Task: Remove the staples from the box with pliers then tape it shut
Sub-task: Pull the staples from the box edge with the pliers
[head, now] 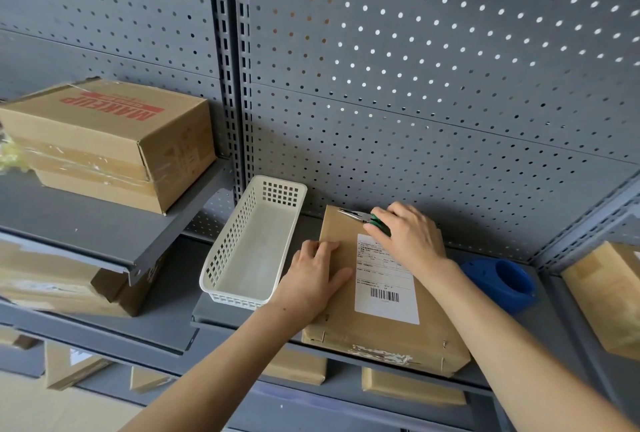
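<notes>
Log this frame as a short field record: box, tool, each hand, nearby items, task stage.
box: flat cardboard box with a white label, on the shelf
tool: green-handled pliers, tips over the box's far edge
right hand: grips the pliers
left hand: lies flat on the box
nearby: white basket to the left, blue tape dispenser to the right
stage: staples visible on the near edge; no fresh tape

A grey pegboard wall (433, 85) rises behind and above the hands, its holes letting light through on the right side. A slotted upright post (230, 67) divides it just left of the hands. Grey metal shelves (104, 223) run at several levels: one sits higher and to the left of the hands, another lies under them, and more show below the forearms. A pale floor (31, 407) shows at the lower left.
</notes>
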A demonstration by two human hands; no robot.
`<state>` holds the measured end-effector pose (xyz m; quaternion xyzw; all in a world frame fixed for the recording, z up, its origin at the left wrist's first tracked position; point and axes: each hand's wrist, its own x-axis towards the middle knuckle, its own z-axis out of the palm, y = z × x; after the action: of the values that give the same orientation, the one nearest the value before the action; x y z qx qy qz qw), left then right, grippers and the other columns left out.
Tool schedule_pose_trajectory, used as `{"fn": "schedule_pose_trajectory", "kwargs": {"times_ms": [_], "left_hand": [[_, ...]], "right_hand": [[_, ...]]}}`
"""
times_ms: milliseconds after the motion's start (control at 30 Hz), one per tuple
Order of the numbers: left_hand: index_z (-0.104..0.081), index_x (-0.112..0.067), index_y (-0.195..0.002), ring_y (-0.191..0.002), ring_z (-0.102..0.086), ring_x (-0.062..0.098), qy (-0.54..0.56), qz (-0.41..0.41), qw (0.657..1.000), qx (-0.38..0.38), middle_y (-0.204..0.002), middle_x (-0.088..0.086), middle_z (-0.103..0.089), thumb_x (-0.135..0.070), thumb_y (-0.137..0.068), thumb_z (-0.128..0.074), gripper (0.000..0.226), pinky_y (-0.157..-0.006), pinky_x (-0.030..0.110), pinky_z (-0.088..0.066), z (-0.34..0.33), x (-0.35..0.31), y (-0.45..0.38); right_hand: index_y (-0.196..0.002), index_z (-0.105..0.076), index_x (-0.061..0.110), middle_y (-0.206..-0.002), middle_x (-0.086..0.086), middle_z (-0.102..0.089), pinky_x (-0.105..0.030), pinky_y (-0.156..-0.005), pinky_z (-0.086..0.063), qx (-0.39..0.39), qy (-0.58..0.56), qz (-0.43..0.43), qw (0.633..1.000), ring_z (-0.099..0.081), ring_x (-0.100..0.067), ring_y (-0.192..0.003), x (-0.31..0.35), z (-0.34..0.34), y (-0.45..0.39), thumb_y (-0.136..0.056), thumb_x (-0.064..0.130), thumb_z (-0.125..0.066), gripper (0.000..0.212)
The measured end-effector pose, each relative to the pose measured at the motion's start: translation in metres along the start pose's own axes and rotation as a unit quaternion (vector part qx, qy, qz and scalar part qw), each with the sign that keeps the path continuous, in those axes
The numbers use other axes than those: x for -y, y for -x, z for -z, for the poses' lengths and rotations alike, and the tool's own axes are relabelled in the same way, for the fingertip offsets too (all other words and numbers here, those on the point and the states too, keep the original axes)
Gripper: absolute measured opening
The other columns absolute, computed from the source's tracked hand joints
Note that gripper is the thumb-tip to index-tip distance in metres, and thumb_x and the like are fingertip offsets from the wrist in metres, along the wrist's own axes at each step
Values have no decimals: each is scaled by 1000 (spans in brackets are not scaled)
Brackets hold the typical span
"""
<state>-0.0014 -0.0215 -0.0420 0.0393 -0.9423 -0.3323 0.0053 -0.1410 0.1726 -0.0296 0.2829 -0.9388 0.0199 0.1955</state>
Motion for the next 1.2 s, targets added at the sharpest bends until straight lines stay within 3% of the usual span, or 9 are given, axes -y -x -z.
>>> {"fn": "schedule_pose_trajectory", "kwargs": {"times_ms": [100,233,333,600,833,1200], "left_hand": [[-36,-27,-147,-128,-46,25,0,0,1000,0,-143,4,-38,-58,-96,-49,61,-103,36,-44,1,-1,1],[-34,-27,-149,-131,-47,26,-14,-6,1000,11,-147,4,-37,-56,-98,-47,60,-105,38,-45,5,-2,2],[-27,-26,-155,-132,-48,27,-35,-13,999,37,-154,6,-34,-47,-101,-44,60,-109,39,-42,12,-5,5],[-27,-25,-156,-129,-51,25,-76,-5,996,50,-149,5,-47,-47,-100,-49,64,-103,37,-43,22,-6,5],[-24,-27,-157,-123,-55,26,-77,5,996,52,-145,6,-51,-50,-101,-46,65,-100,37,-46,19,-4,6],[-22,-26,-158,-125,-54,26,-70,7,996,56,-146,6,-49,-51,-101,-45,66,-101,37,-45,20,-4,7]], "right_hand": [[-121,-74,21,-96,1,-66,-28,-60,-47,-9,13,5,1000,-68,-23,-85,0,-1,1,-98,54,-62,42],[-120,-73,22,-97,3,-66,-25,-59,-37,-18,16,7,1000,-69,-22,-83,1,1,2,-98,55,-61,41],[-118,-73,22,-96,3,-66,-26,-59,-37,-23,14,5,1000,-69,-23,-82,3,2,2,-98,54,-61,40],[-110,-75,20,-90,2,-65,-27,-57,-34,-54,20,14,998,-68,-24,-76,2,-1,3,-95,50,-67,35],[-113,-73,19,-96,1,-67,-34,-58,-52,-67,20,24,997,-69,-23,-83,0,-4,5,-97,53,-62,39],[-107,-73,17,-93,1,-67,-32,-52,-52,-124,21,48,991,-67,-20,-80,-3,-6,8,-95,49,-67,34]]}}
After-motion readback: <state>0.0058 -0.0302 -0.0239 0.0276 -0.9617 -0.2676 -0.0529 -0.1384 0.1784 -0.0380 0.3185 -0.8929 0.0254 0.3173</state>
